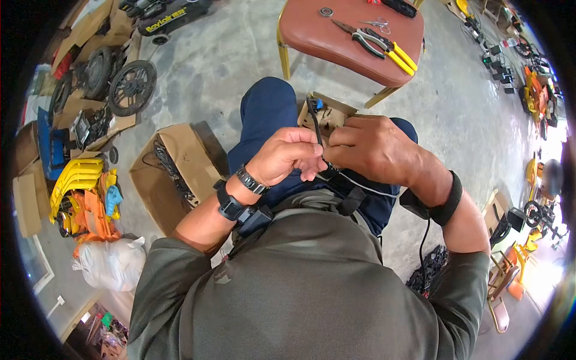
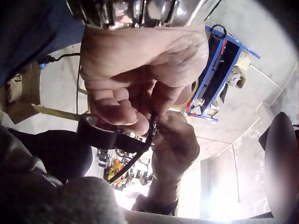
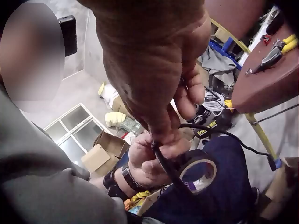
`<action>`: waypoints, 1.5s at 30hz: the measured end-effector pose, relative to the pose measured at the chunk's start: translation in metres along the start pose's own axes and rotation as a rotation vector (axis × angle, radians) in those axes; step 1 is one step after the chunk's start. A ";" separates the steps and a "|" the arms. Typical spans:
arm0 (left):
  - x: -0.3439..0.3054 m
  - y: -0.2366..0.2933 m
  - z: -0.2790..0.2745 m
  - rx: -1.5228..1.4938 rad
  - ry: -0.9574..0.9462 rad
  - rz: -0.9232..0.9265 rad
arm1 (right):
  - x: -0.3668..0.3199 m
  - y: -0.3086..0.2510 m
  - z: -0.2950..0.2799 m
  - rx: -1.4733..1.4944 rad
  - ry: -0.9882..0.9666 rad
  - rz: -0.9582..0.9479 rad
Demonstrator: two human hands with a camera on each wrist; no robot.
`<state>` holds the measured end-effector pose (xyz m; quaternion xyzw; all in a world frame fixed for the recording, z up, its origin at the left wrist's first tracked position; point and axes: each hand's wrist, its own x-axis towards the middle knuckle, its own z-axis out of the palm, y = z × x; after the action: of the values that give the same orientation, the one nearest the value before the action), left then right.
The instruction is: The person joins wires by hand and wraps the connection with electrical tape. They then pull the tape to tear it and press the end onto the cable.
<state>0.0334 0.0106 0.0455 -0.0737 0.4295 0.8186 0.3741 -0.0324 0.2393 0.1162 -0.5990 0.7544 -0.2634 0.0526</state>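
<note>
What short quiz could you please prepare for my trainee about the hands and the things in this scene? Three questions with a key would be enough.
1. True or false: the scissors lie on the brown seat.
2. Choose one. What does the left hand pinch?
A) pliers
B) a black cable
C) a wheel
3. Fill the gap: the metal watch is on the person's ____ wrist.

Key: 1. True. 2. B. 3. left.

The person's bare left hand [image 1: 282, 157] and bare right hand [image 1: 378, 147] sit close together, fingers [image 1: 302, 150] curled and pinching; bare left forearm [image 1: 205, 220] and bare right forearm [image 1: 465, 229] angle inward.
</note>
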 end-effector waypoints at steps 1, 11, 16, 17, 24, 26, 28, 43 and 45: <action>0.001 -0.002 -0.002 -0.020 -0.020 0.011 | 0.000 0.001 0.002 0.015 0.023 -0.002; 0.003 -0.006 -0.007 -0.011 0.017 0.006 | 0.002 0.002 0.013 0.156 0.002 0.099; 0.003 -0.007 -0.006 0.089 0.006 0.065 | 0.001 -0.001 0.019 0.487 -0.048 0.444; 0.004 -0.009 -0.007 0.134 0.002 0.095 | 0.004 -0.004 0.016 0.514 -0.077 0.533; 0.003 -0.008 -0.004 0.149 0.079 0.110 | -0.005 0.004 0.021 0.763 -0.003 0.711; 0.003 -0.008 -0.004 0.127 0.095 0.100 | -0.008 0.002 0.016 0.791 0.077 0.756; 0.003 -0.008 -0.005 0.091 0.094 0.087 | -0.009 0.002 0.016 0.668 0.175 0.634; 0.004 -0.009 -0.006 -0.052 0.062 -0.021 | -0.003 0.000 0.029 0.125 0.191 0.081; 0.004 -0.009 -0.006 -0.050 0.062 -0.034 | -0.003 0.000 0.027 0.095 0.168 0.071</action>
<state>0.0352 0.0115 0.0346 -0.1155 0.4192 0.8199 0.3726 -0.0211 0.2332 0.0918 -0.5445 0.7635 -0.3463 0.0269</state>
